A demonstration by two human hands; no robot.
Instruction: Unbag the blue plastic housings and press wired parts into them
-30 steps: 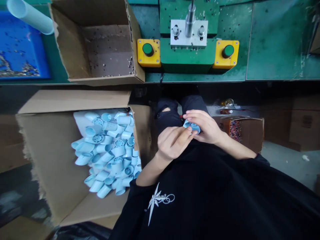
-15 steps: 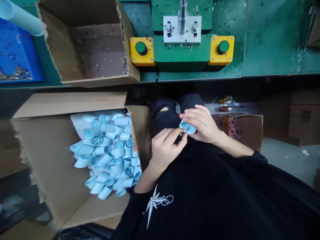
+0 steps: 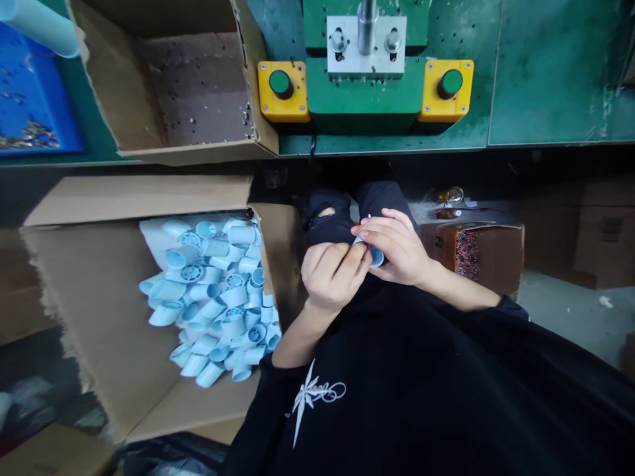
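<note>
The largest thing I see is the green bench [image 3: 546, 86] across the top. Below it, at the left, a big carton [image 3: 99, 317] holds a heap of pale blue cups [image 3: 241, 235]. On the bench, a press [image 3: 367, 99] stands between two yellow button boxes [image 3: 270, 109]. The left hand [image 3: 328, 272] and right hand [image 3: 397, 246] meet above dark trousers [image 3: 381, 195], with one blue cup [image 3: 378, 256] between them, well apart from both bench and carton. The right fingers curl around it and grip it. The left fingertips bunch together at its edge; they cover that side, so I cannot tell whether they pinch anything. The cup looks smooth to me, so a slack right grip under a push from the left could let it twist or drop. With its mouth partly hidden, I could easily miss a small piece sitting crooked.
</note>
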